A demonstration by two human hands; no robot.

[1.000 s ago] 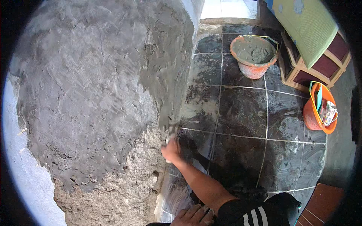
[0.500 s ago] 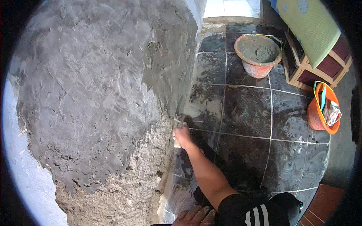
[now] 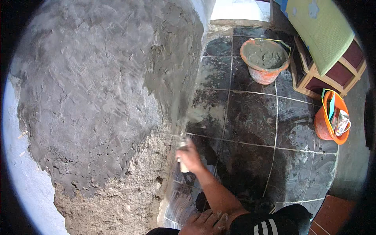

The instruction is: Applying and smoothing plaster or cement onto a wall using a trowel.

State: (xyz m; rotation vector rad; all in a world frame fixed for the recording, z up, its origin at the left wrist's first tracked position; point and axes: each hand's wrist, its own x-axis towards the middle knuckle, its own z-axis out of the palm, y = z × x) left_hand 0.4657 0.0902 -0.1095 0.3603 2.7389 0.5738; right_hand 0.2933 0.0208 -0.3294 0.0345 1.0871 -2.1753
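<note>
My right hand (image 3: 189,154) grips a trowel (image 3: 182,164) by its pale handle; its blade is blurred, at the foot of the wall beside the dark tiled floor. The wall (image 3: 86,94) on my left carries rough grey mortar, with darker wet mortar along its right side and crumbly beige render exposed (image 3: 117,207) lower down. My left hand (image 3: 201,222) rests at the bottom edge beneath my right forearm, fingers spread a little and holding nothing I can see.
An orange bucket (image 3: 262,74) of grey mortar stands on the tiles (image 3: 250,117). An orange bucket (image 3: 323,125) with a mug and tools is at the right. A wooden-framed piece (image 3: 338,76) with a pale green mat (image 3: 317,27) over it stands behind them.
My right hand with the trowel moved up and rightward along the wall's foot, then back down a little toward me. My left hand stayed at the bottom edge.
</note>
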